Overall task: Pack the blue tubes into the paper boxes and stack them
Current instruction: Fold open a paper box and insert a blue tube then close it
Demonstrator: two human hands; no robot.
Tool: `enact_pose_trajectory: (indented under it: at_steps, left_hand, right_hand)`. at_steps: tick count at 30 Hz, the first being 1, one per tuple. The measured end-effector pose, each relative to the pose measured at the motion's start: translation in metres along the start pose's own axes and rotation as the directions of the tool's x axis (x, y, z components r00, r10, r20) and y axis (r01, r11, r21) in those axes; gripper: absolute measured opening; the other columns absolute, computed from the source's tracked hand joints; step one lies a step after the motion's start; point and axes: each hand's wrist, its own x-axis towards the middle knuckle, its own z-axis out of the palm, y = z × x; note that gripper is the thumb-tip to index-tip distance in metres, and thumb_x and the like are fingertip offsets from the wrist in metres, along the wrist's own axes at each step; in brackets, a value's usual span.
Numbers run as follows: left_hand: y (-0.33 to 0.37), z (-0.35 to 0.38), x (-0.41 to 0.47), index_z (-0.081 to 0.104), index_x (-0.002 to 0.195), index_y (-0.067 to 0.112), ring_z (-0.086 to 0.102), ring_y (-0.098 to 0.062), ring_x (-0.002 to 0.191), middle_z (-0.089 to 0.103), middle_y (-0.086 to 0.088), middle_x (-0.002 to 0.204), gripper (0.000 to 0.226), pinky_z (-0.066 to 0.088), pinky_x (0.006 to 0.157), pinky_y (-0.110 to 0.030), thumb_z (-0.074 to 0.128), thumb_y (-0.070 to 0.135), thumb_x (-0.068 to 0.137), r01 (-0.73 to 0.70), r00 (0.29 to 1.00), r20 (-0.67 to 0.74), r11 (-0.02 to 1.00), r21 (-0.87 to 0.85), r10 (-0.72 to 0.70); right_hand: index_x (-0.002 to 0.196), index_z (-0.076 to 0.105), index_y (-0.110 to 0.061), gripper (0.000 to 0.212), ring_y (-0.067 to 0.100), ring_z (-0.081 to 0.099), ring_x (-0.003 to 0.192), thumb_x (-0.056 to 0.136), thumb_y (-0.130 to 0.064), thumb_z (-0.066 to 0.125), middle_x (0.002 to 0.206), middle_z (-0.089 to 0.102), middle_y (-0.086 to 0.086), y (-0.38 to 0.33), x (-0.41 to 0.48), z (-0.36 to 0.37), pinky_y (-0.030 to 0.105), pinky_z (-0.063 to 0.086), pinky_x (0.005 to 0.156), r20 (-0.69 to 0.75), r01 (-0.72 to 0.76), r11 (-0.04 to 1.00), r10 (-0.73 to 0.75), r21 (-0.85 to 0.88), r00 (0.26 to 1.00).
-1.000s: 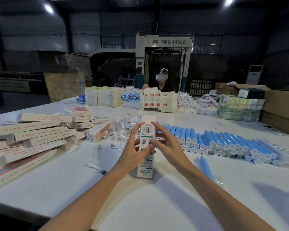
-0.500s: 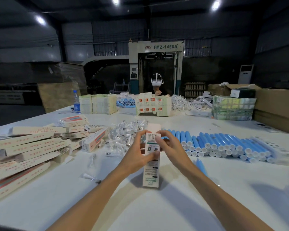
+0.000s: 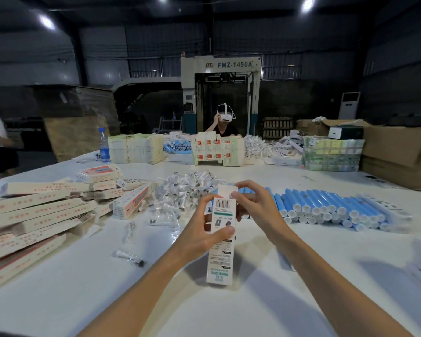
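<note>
Left grip wraps the middle of the upright paper box in front of the blue tubes on the surface, right grip pinching its top flap, which may buckle or pop open if tucked askew.

Single head-worn wide view, forward and down, close over the white table.

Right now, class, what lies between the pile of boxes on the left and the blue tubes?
In the head view, a heap of small clear-wrapped parts, with the held paper box nearer.
</note>
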Motion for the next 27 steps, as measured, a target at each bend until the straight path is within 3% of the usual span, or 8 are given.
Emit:
enact_pose_trajectory:
  at_steps: [7,10,13,17,22,27]
  left_hand:
    - [0.0021,0.0002,-0.0011,0.035,0.145,0.037,0.078,-0.031,0.104,0.078,-0.009,0.117,0.073,0.063,0.095,-0.051,0.082,0.017,0.093,-0.001,1.0,0.008,0.999,0.034,0.0]
    - [0.0022,0.0005,-0.0011,0.038,0.143,0.039,0.077,-0.032,0.104,0.077,-0.01,0.117,0.072,0.062,0.095,-0.052,0.082,0.018,0.091,0.002,1.0,0.0,1.0,0.02,-0.002]
    - [0.0029,0.0009,-0.0011,0.039,0.143,0.042,0.077,-0.031,0.106,0.077,-0.01,0.117,0.074,0.061,0.096,-0.055,0.085,0.025,0.088,0.019,1.0,-0.009,1.0,0.006,-0.019]
    - [0.0022,0.0019,-0.0015,0.036,0.145,0.044,0.076,-0.028,0.107,0.077,-0.007,0.114,0.079,0.061,0.096,-0.057,0.087,0.034,0.086,0.03,1.0,-0.003,0.999,0.032,-0.03]
    - [0.0018,0.0013,-0.0024,0.033,0.148,0.044,0.077,-0.025,0.105,0.077,-0.002,0.113,0.08,0.063,0.091,-0.048,0.085,0.034,0.088,0.014,1.0,0.013,0.999,0.042,-0.015]
    - [0.0038,0.0021,-0.0029,0.034,0.131,0.069,0.075,-0.016,0.106,0.077,0.001,0.115,0.074,0.062,0.084,-0.03,0.083,0.04,0.084,0.026,1.0,-0.009,0.999,0.039,-0.026]
  right_hand:
    - [0.103,0.061,-0.009,0.005,0.033,0.072,0.059,0.106,-0.007,0.058,0.076,0.075,0.014,-0.001,-0.0027,0.0017,0.035,0.057,0.047,-0.011,0.179,0.975,-0.182,-0.135,0.983]
    - [0.106,0.062,-0.01,0.007,0.033,0.073,0.064,0.107,-0.015,0.058,0.08,0.076,0.012,-0.0024,-0.003,0.0005,0.038,0.058,0.053,0.015,0.162,0.976,-0.162,-0.145,0.987]
    - [0.103,0.067,-0.01,0.023,0.03,0.075,0.079,0.108,-0.03,0.058,0.089,0.078,0.008,-0.0068,-0.0036,0.0026,0.046,0.063,0.065,-0.005,0.125,0.987,-0.126,-0.101,0.992]
    - [0.098,0.07,-0.007,0.017,0.026,0.076,0.09,0.103,-0.023,0.066,0.093,0.079,0.009,-0.0094,0.0006,0.0012,0.043,0.063,0.074,-0.056,0.059,0.997,-0.062,-0.055,0.997]
    - [0.094,0.076,-0.009,0.003,0.021,0.076,0.092,0.095,-0.009,0.074,0.095,0.079,0.007,-0.0086,0.0034,0.0003,0.032,0.063,0.074,-0.042,-0.022,0.999,0.023,0.026,0.999]
    - [0.089,0.079,-0.008,0.004,0.024,0.076,0.091,0.092,-0.008,0.076,0.096,0.079,0.014,-0.0089,0.0042,-0.002,0.033,0.063,0.079,0.007,-0.108,0.987,0.108,0.119,0.994]
